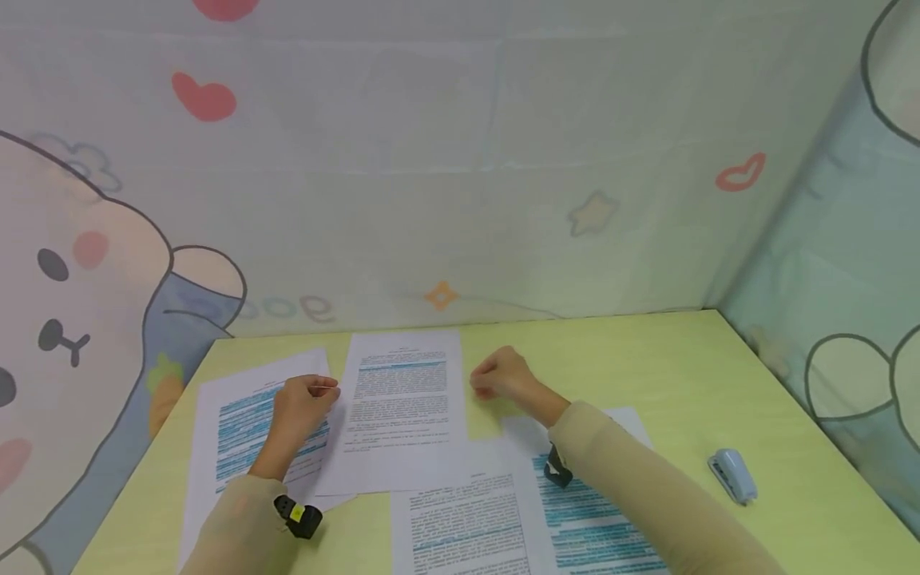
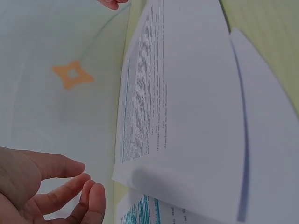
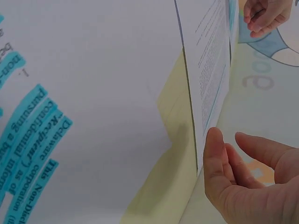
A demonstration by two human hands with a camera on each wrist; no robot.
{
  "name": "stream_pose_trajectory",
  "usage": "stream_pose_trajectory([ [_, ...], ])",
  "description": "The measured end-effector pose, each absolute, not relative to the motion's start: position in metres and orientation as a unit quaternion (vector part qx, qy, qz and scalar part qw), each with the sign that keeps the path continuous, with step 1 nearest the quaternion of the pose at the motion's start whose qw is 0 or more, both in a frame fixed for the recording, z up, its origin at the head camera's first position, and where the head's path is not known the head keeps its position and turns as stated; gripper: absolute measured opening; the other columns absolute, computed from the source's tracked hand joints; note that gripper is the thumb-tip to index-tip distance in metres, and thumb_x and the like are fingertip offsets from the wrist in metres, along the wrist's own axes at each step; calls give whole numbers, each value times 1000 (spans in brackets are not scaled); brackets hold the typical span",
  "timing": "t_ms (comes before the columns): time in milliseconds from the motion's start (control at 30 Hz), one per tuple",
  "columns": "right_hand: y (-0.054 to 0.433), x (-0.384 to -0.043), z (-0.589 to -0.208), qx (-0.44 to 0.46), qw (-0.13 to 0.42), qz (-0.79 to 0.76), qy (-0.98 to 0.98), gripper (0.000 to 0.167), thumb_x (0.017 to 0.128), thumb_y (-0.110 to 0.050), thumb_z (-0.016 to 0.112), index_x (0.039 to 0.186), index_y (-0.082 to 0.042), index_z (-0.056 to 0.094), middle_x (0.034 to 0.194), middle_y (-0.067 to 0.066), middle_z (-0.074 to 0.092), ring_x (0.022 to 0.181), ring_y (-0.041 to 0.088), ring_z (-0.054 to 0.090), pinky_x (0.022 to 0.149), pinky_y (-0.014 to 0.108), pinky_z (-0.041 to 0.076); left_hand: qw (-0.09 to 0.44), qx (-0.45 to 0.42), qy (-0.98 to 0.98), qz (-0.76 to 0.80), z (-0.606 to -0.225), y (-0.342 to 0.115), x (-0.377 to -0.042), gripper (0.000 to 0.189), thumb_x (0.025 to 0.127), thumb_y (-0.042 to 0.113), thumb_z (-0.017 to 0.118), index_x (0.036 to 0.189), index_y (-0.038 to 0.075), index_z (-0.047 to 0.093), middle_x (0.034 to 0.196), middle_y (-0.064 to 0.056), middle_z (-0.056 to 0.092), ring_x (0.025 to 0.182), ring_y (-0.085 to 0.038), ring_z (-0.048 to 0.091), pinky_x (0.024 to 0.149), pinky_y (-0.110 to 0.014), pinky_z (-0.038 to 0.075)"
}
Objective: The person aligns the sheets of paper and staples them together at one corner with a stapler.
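In the head view a printed sheet with a few blue-highlighted lines (image 1: 402,459) lies at the middle of the table, between both hands. My left hand (image 1: 302,403) hovers over a heavily highlighted sheet (image 1: 208,447) on the left, fingertips close to the middle sheet's left edge. Its thumb and fingers are loosely bent with nothing between them in the left wrist view. Just right of the middle sheet is my right hand (image 1: 506,375), above the bare tabletop. In the right wrist view its thumb stands apart from the bent fingers (image 3: 215,154), which hold nothing.
Two more printed sheets overlap at the front: one lightly highlighted (image 1: 460,511), one heavily highlighted (image 1: 632,423), partly under my right sleeve. A light blue stapler (image 1: 733,475) lies at the right. Behind the yellow table (image 1: 596,343) hangs a patterned cloth (image 1: 402,200).
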State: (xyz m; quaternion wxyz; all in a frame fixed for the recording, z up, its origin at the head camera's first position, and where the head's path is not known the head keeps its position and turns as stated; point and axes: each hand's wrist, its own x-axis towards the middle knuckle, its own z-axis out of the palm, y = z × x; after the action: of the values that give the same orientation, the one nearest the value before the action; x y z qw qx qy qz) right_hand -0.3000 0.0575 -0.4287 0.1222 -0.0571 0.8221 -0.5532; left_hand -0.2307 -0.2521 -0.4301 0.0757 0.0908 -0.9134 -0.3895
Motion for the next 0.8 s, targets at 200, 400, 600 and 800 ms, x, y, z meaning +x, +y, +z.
stream_pose_trajectory([
  [200, 52, -302, -430, -51, 119, -545, 828, 9, 87, 7, 70, 94, 12, 71, 83, 17, 71, 69, 23, 71, 68, 31, 62, 84, 88, -921, -369, -433, -255, -232, 23, 95, 11, 63, 107, -7, 70, 101, -24, 69, 90, -36, 65, 69, -44, 57],
  [400, 51, -304, -434, -42, 117, -527, 840, 8, 86, 7, 71, 92, 11, 72, 81, 16, 72, 69, 24, 72, 66, 30, 62, 91, 97, -924, -359, -440, -257, -235, 22, 94, 10, 63, 106, -7, 71, 97, -22, 70, 83, -33, 65, 63, -40, 55],
  [600, 48, -305, -436, -35, 120, -530, 839, 8, 85, 7, 72, 92, 11, 72, 81, 17, 72, 68, 24, 72, 65, 29, 61, 84, 100, -924, -360, -441, -259, -238, 23, 94, 9, 62, 106, -8, 70, 95, -22, 69, 78, -30, 63, 60, -36, 52],
  [800, 47, -310, -441, -32, 103, -511, 853, 7, 84, 6, 73, 90, 10, 73, 77, 15, 72, 67, 24, 71, 65, 30, 61, 79, 108, -926, -354, -444, -260, -242, 23, 94, 8, 61, 105, -10, 69, 95, -23, 69, 76, -28, 62, 58, -33, 50],
])
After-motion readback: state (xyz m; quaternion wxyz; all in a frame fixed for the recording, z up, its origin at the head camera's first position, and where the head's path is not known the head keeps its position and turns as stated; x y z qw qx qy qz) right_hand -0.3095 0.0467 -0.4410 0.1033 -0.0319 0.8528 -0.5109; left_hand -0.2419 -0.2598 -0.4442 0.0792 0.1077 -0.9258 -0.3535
